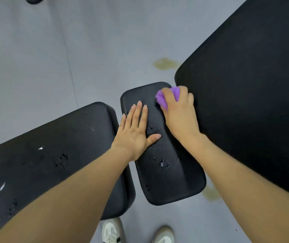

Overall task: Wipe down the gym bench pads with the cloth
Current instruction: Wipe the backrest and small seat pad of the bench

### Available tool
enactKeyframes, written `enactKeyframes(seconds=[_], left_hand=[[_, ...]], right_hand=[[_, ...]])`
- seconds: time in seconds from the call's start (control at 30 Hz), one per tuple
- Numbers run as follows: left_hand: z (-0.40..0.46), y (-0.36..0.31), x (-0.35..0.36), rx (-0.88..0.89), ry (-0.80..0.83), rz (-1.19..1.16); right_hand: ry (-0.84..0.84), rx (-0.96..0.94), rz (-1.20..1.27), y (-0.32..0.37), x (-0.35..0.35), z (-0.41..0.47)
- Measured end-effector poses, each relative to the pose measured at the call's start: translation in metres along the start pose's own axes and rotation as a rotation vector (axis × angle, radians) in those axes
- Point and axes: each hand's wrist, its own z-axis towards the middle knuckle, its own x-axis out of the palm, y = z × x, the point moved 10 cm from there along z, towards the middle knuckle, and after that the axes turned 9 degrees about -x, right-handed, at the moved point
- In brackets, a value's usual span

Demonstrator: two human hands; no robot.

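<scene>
The right hand (pixel 178 109) grips a bunched purple cloth (pixel 164 98) at the far right corner of the small middle pad (pixel 164 163), close to the big pad (pixel 248 102) on the right. The left hand (pixel 136 130) lies flat, fingers straight, on the small pad's left edge. A narrow gap of grey floor (pixel 43 58) parts it from the left pad (pixel 52 155). Most of the small pad's near half lies bare.
</scene>
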Motion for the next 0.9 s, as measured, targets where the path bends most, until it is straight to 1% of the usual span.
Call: enactKeyframes(seconds=[0.03,0.1,0.17,0.23,0.3,0.33,0.4,0.43,0.5,0.6,0.7,0.77,0.87,0.9], left_hand=[[0.000,0.000,0.000,-0.001,0.002,0.003],[0.000,0.000,0.000,0.002,0.009,0.014],[0.000,-0.001,0.000,0.005,0.015,0.016],[0.000,0.000,0.000,0.003,0.014,0.011],[0.000,0.001,0.000,-0.001,0.008,0.000],[0.000,0.002,0.000,-0.001,0.005,-0.004],[0.000,0.001,0.000,0.007,0.000,-0.009],[0.000,0.001,0.000,0.011,-0.004,-0.010],[0.000,0.000,0.000,0.017,-0.004,-0.013],[0.000,0.000,0.000,0.019,-0.008,-0.038],[0.000,0.001,0.000,0.025,-0.005,-0.037],[0.000,0.001,0.001,0.029,-0.012,-0.044],[0.000,0.002,0.000,0.035,-0.034,-0.048],[0.000,0.003,-0.001,0.037,-0.039,-0.047]], right_hand=[[-0.003,-0.017,0.020,0.003,-0.007,-0.023],[0.062,-0.031,0.059,0.010,-0.011,-0.064],[0.084,-0.036,0.059,0.010,-0.011,-0.075],[0.058,-0.052,0.001,0.009,-0.004,-0.051],[0.030,-0.040,-0.042,0.010,0.003,-0.008],[0.041,-0.015,-0.032,0.012,0.009,0.017],[0.135,0.041,-0.026,0.013,0.023,0.057],[0.143,0.047,-0.039,0.013,0.026,0.068],[0.103,0.025,-0.042,0.013,0.020,0.065],[0.023,-0.045,-0.012,0.016,-0.005,0.004],[0.087,-0.034,-0.006,0.020,-0.011,-0.056],[0.092,-0.019,-0.030,0.021,-0.003,-0.051],[0.036,0.001,-0.078,0.026,0.007,0.004],[0.061,0.036,-0.065,0.024,0.013,0.024]])
